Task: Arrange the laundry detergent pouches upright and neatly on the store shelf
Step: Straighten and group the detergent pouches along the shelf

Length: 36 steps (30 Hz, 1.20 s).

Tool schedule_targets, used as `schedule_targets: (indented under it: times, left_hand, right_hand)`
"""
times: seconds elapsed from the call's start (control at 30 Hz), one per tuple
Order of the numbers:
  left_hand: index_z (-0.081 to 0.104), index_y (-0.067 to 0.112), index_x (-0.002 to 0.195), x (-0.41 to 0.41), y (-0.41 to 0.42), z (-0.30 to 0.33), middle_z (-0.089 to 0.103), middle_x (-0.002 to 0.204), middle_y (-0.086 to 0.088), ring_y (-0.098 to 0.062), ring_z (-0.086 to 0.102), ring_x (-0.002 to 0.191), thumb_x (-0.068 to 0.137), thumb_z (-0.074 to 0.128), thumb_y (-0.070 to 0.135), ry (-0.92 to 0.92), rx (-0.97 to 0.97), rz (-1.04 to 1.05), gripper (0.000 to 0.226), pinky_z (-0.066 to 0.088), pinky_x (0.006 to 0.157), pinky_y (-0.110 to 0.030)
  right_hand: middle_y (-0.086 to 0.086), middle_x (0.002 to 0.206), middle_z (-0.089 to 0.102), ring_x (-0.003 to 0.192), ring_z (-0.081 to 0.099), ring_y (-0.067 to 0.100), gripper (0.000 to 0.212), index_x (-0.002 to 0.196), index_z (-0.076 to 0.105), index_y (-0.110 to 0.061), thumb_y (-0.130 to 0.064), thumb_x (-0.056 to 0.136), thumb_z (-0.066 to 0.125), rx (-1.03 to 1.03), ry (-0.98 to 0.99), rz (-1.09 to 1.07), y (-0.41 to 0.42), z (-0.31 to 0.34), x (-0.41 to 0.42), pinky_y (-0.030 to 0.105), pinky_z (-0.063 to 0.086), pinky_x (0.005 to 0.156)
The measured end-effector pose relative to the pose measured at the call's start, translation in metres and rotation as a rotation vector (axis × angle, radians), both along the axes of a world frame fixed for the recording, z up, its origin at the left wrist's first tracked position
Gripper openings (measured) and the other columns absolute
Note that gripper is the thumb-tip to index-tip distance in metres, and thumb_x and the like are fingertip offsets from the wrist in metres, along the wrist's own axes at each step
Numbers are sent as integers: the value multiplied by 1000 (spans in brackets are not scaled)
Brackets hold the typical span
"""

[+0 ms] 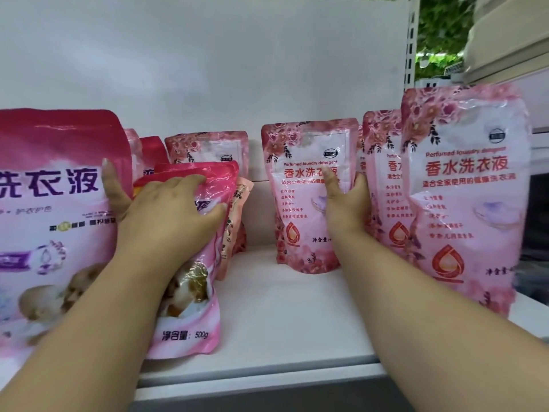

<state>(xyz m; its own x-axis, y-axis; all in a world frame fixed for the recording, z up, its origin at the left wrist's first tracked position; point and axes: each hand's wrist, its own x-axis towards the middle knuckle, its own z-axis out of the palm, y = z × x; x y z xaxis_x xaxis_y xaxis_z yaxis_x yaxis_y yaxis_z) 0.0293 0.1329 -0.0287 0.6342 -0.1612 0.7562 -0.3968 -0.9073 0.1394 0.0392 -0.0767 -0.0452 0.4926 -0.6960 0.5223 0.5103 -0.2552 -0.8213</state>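
Pink detergent pouches stand on a white shelf (282,328). My left hand (166,212) grips the top of a bright pink 500g pouch (190,310), thumb against the big pink pouch (50,221) at far left. My right hand (346,203) holds the right edge of a floral pouch (300,209) standing in the middle, thumb on its front and fingers behind. A larger-looking floral pouch (466,191) stands upright at the front right, with another (381,176) behind it. One more floral pouch (208,147) stands at the back.
The white back panel (208,60) closes the shelf behind. A slotted upright post (411,40) marks the right end, with green foliage beyond it. A peach-coloured pouch (234,221) leans behind the 500g pouch. Bare shelf surface lies between the two groups.
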Motion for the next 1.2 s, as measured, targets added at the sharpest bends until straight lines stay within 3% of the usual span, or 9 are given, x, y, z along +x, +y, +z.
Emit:
schedule_targets:
  times: [0.1,0.27,0.4,0.5,0.77,0.93,1.03,1.1,1.2]
  left_hand:
    - [44,22,136,-1,1,0,51,136,-3,-27,42,126,87,48,47,-1,4,-3,55,24,108,-38]
    - [47,21,134,-6,-1,1,53,134,-6,-30,43,124,88,50,44,22,-4,-4,51,30,102,-37]
    - [49,21,132,-7,0,2,55,132,-8,-32,44,122,87,51,43,52,-8,-1,51,33,100,-39]
    - [49,20,132,-8,1,2,54,132,-9,-33,44,122,86,51,44,70,-12,-4,52,33,100,-39]
    - [49,20,132,-9,2,3,54,132,-6,-30,44,122,88,47,45,110,-10,-15,50,19,102,-35]
    - [52,18,127,-7,4,3,56,127,-9,-33,46,118,86,49,46,120,-8,-33,50,32,98,-38]
    - [54,18,125,-8,2,4,59,124,-10,-33,48,114,86,50,45,116,-11,-59,47,36,93,-37]
    - [57,17,120,-9,1,4,61,119,-10,-32,50,111,86,47,46,110,-5,-59,46,35,92,-36]
    - [62,19,111,-8,2,2,65,110,-6,-31,54,106,81,36,61,97,-26,-37,58,35,99,-43]
  right_hand:
    - [4,137,49,61,61,7,63,142,31,-15,-41,89,55,-12,35,-18,0,0,0,36,55,82]
    - [6,130,55,117,53,24,74,136,39,-11,-59,82,54,44,250,-11,-4,-10,1,31,36,97]
    - [3,105,60,91,54,18,59,115,55,-11,-57,79,60,33,317,46,-4,-11,0,24,36,78]
    - [-2,95,56,91,56,18,54,109,57,-12,-56,78,61,16,302,56,-3,-12,1,24,38,78]
    - [13,142,41,129,41,31,82,141,26,-7,-53,82,58,-33,357,-85,5,-7,-4,40,33,105]
    - [8,157,7,143,12,25,84,148,1,-9,-49,90,48,-287,340,-129,19,0,-28,39,16,115]
    - [4,157,11,144,11,18,77,149,5,-13,-49,92,42,-426,127,-52,36,15,-47,33,13,115]
    - [9,149,32,137,30,19,69,145,22,-10,-49,92,43,-426,117,42,51,39,-48,34,26,110]
    - [5,99,60,91,56,17,43,112,56,-12,-49,92,45,-481,206,197,75,80,-26,30,43,80]
